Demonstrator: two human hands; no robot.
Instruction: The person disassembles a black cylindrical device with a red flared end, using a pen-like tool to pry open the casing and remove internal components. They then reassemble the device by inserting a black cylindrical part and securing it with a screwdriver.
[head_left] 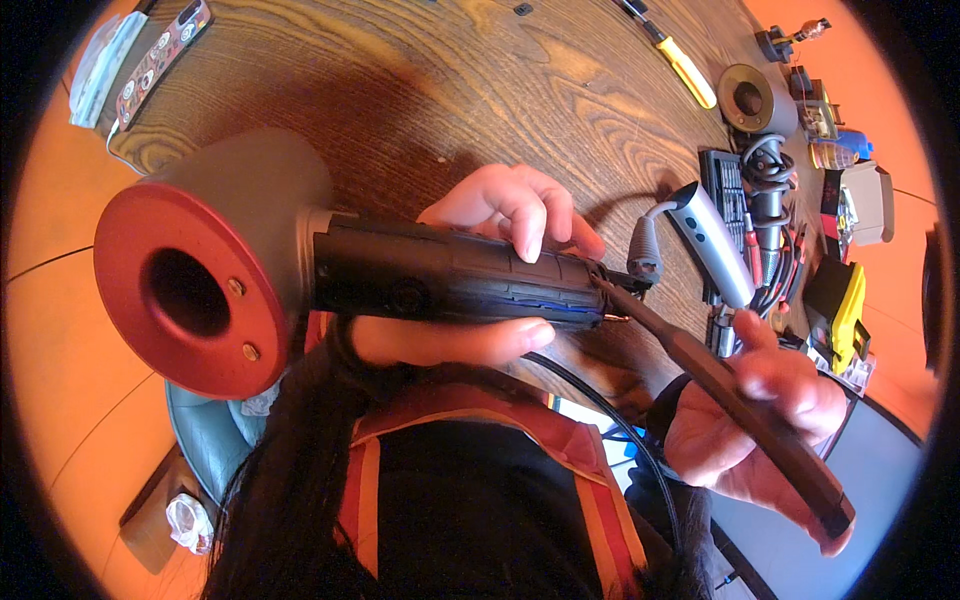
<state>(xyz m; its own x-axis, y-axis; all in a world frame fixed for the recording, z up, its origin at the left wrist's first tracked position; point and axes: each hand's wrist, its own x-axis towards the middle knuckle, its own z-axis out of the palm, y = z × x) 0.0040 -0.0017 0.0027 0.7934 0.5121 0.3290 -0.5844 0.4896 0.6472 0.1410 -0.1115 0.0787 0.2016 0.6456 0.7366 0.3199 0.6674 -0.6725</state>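
Note:
A hair dryer [270, 200] with a grey head and a red front ring lies sideways across the view. Its handle is stripped down to the black inner core [420, 270]. My left hand [490, 210] wraps that core, fingers over the far side and thumb along the near side. In my right hand [735, 430] is a slim dark screwdriver [710, 375], its tip meeting the open end of the core. A thin blue strip shows along the core's near side. The silver handle sleeve [712, 250] with small buttons rests on the table to the right, a grey cord at it.
A second hair dryer [755, 100] with a coiled cord stands at the far right. Nearby on the wooden table [420, 90] are a yellow-handled screwdriver [687, 75], red-and-black tools [752, 250] and a cardboard box [868, 200]. A phone [160, 65] lies far left.

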